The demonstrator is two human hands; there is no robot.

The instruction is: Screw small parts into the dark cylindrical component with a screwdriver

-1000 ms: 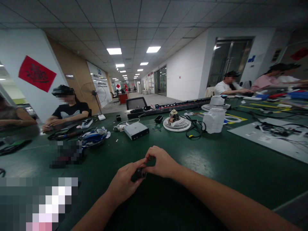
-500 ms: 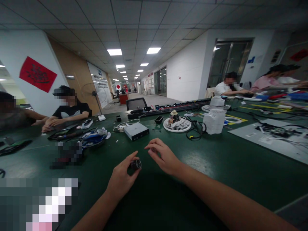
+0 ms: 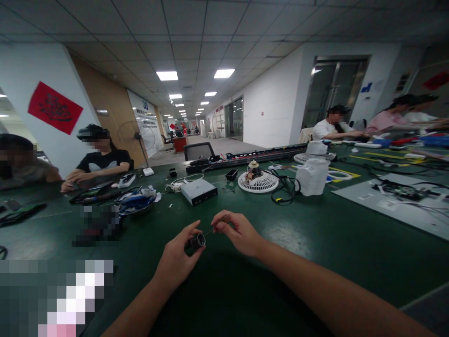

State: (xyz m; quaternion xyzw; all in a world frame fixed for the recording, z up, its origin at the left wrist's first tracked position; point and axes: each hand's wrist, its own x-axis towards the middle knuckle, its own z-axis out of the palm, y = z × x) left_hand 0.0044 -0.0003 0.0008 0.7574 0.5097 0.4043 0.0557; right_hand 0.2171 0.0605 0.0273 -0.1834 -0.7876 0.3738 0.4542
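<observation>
My left hand (image 3: 177, 260) is closed round a small dark cylindrical part (image 3: 197, 241) with a shiny round end, held just above the green table (image 3: 315, 243). Right beside it, my right hand (image 3: 235, 231) pinches a small brownish piece (image 3: 225, 218) between thumb and fingers. A thin wire or rod (image 3: 209, 231) seems to run from that pinch toward the cylinder. Both forearms reach in from the bottom of the head view.
Farther back lie a grey metal box (image 3: 198, 190), a white fan grille with a motor (image 3: 258, 180), a white fan housing (image 3: 311, 175), cables and tools. Other people sit at the left (image 3: 100, 161) and far right (image 3: 333, 124).
My right hand, open half a second ago, has closed into a pinch on a small piece next to the cylinder. A second ago both hands were together on the cylinder.
</observation>
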